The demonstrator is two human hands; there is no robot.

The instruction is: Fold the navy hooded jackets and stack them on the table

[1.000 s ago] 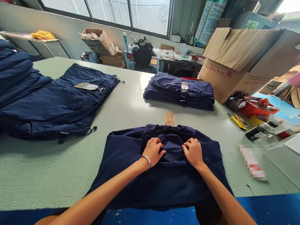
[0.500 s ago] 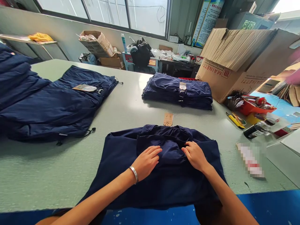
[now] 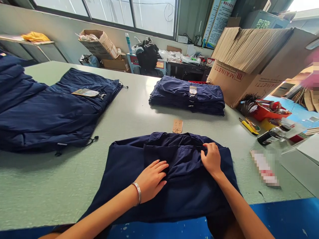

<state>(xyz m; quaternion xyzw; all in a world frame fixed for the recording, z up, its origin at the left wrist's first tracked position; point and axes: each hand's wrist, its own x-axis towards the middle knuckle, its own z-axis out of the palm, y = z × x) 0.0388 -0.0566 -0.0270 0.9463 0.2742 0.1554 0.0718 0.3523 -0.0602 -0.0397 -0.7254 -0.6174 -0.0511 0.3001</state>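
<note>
Currently, the navy garment (image 3: 180, 191) overhangs the near edge of the surface (image 3: 50, 186). Left hand (image 3: 151, 182): fingers extended over the fabric, unclamped. Right hand (image 3: 211, 159): fingers curled at the garment's folded edge; grip cannot be determined.

Part of the spread garment (image 3: 189, 192) hidden from me under the left hand (image 3: 151, 181), print on its tag (image 3: 177, 126) too small, navy pile (image 3: 22, 116) cropped at left, strip (image 3: 265, 169) at right — blurred, white box (image 3: 302, 162) cropped there.
</note>
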